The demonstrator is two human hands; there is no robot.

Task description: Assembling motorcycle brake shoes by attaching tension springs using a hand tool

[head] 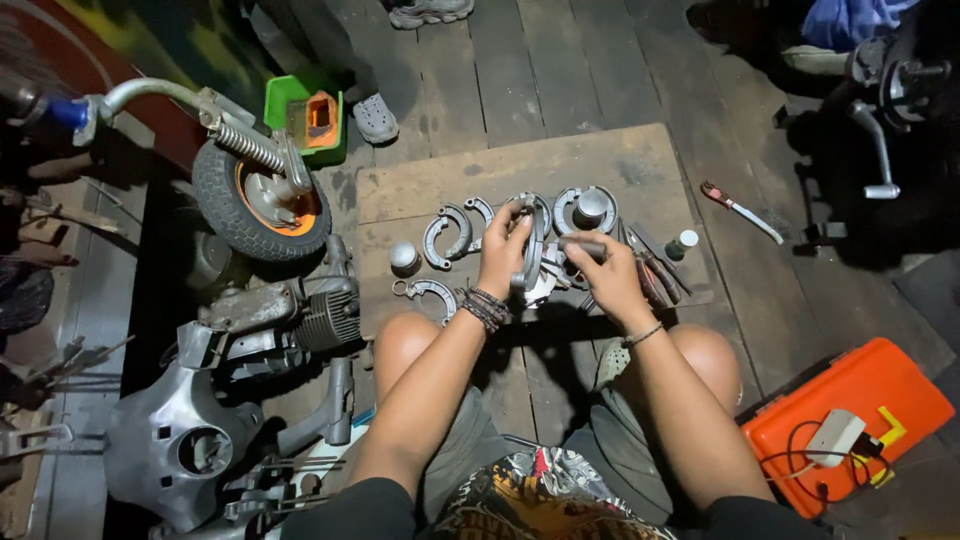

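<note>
A person's bare knees (410,335) frame the lower view, seated at a wooden board (520,170) on plank flooring; over the board's near edge the left hand (503,250) curls shut around a curved grey brake shoe (533,250), held upright with its long axis running away from the body; the right hand (605,275), just right of it, closes on a dark cylindrical tool handle (583,243) pointing at the shoe; 3 more worn shoes (447,237) lie to the left on the board.
</note>
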